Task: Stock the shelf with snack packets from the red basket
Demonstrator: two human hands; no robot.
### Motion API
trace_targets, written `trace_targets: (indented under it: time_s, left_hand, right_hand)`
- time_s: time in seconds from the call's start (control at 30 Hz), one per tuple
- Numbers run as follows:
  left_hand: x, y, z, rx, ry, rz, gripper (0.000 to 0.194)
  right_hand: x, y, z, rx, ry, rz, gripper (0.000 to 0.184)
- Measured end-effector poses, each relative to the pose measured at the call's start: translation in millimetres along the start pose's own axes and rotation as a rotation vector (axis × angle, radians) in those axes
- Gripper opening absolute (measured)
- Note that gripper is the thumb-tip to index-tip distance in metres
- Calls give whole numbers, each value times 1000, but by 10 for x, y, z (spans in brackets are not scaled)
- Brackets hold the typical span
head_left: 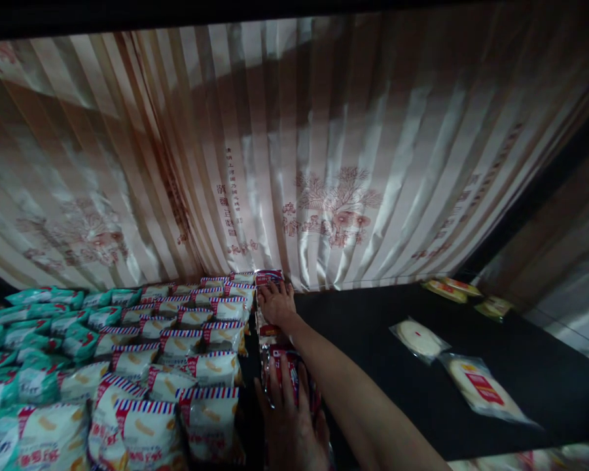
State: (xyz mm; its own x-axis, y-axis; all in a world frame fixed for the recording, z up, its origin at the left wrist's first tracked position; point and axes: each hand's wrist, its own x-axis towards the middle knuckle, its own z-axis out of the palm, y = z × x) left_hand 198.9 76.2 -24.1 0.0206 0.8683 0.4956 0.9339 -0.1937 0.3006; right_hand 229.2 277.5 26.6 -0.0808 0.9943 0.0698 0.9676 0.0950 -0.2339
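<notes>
Teal packets [34, 327] fill the lower left, then striped packets [171, 376], then a column of dark-red packets [269, 278] at lower centre, under the right hand [277, 306] and, nearer, left hand [294, 405], both spread-fingered and unclenched, then round white packs [418, 337] at lower right.
</notes>
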Motion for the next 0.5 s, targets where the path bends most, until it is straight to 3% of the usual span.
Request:
trace_targets:
  time_s: [0.5]
  left_hand:
    - [-23,-38,50,-30,-6,12,62]
  right_hand:
    - [30,-38,-120,-11,-28,-21,44]
